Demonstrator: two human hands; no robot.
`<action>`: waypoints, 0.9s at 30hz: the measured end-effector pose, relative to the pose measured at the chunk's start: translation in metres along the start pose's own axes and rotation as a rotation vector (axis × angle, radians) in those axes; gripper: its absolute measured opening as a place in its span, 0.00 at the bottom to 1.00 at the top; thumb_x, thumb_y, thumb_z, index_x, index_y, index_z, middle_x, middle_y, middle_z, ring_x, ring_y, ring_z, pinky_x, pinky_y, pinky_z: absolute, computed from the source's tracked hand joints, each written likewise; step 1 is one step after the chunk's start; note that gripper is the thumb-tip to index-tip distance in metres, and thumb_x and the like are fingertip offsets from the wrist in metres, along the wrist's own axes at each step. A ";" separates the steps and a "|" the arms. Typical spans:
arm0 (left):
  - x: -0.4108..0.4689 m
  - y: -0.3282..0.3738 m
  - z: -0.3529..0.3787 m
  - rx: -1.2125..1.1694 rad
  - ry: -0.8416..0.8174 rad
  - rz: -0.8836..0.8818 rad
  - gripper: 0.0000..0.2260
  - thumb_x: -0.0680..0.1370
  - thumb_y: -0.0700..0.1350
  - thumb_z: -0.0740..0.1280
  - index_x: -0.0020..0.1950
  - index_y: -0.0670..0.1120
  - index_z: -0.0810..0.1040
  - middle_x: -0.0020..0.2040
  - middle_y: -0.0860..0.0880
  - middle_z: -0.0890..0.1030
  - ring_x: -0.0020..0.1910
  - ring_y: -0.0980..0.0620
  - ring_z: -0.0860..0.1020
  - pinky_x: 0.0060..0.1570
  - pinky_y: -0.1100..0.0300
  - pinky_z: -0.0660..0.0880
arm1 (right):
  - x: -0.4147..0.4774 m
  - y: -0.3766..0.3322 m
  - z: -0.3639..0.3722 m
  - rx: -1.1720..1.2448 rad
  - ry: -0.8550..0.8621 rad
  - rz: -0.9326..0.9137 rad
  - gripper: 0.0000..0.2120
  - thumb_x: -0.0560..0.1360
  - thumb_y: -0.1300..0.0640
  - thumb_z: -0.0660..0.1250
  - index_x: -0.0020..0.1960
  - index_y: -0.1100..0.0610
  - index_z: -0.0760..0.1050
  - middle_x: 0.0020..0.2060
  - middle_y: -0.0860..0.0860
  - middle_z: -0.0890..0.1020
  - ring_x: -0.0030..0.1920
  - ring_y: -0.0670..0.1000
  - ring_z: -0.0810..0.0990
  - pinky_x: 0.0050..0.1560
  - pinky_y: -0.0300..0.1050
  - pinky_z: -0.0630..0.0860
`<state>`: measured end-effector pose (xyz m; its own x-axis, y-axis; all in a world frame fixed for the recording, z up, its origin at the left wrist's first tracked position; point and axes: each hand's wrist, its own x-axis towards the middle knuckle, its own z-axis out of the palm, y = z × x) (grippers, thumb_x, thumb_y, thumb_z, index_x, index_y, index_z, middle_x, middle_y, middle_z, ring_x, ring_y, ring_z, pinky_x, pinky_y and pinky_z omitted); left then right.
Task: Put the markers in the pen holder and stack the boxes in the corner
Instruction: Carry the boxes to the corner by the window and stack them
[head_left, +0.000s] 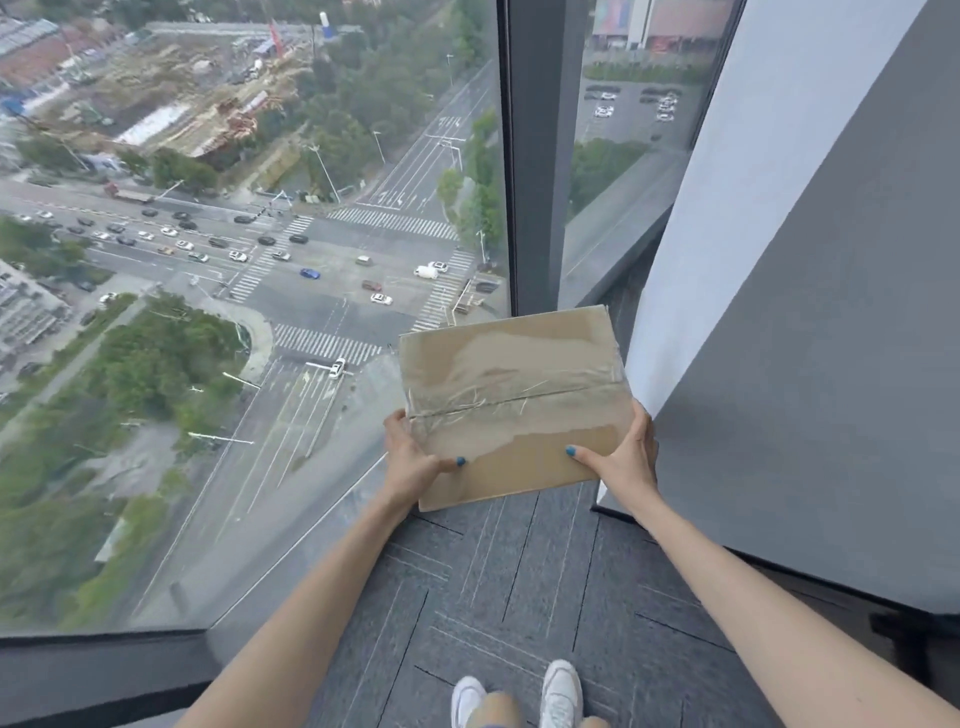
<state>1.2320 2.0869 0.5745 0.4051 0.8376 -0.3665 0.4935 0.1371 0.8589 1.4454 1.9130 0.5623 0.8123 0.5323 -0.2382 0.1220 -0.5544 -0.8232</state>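
White sneakers (561, 691) at 6 o'clock on grey carpet tiles (467, 597). Taped cardboard box (514, 395) at centre, in the corner between window glass (208, 312) at 9 o'clock and wall (831, 364) at 3 o'clock. Left grip (413, 462) and right grip (626, 457) each clamped on a box side, thumbs on top.

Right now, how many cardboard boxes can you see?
1: the cardboard box, gripped by left hand and right hand, in the corner by the window. Others beneath may be hidden.
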 end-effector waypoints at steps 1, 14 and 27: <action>0.018 -0.016 0.008 0.019 0.000 -0.005 0.48 0.52 0.50 0.80 0.64 0.56 0.55 0.64 0.48 0.68 0.64 0.44 0.71 0.64 0.43 0.71 | 0.014 0.014 0.012 -0.003 0.001 0.011 0.54 0.62 0.51 0.80 0.76 0.52 0.49 0.73 0.50 0.59 0.72 0.55 0.59 0.67 0.57 0.64; 0.251 -0.312 0.143 0.094 -0.078 -0.060 0.53 0.48 0.64 0.81 0.66 0.61 0.54 0.67 0.46 0.70 0.62 0.44 0.74 0.62 0.42 0.73 | 0.201 0.283 0.216 -0.046 0.018 0.003 0.51 0.59 0.49 0.80 0.74 0.50 0.55 0.70 0.50 0.66 0.69 0.55 0.65 0.65 0.57 0.68; 0.345 -0.459 0.248 0.026 -0.142 0.005 0.44 0.55 0.64 0.78 0.61 0.62 0.54 0.66 0.49 0.69 0.63 0.51 0.74 0.63 0.47 0.74 | 0.308 0.435 0.306 -0.235 0.082 -0.116 0.40 0.66 0.52 0.73 0.73 0.51 0.56 0.71 0.52 0.58 0.71 0.57 0.55 0.70 0.58 0.61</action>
<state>1.3359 2.1823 -0.0350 0.5120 0.7545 -0.4106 0.5099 0.1177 0.8522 1.5740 2.0314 -0.0271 0.8277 0.5523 -0.0990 0.3380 -0.6315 -0.6978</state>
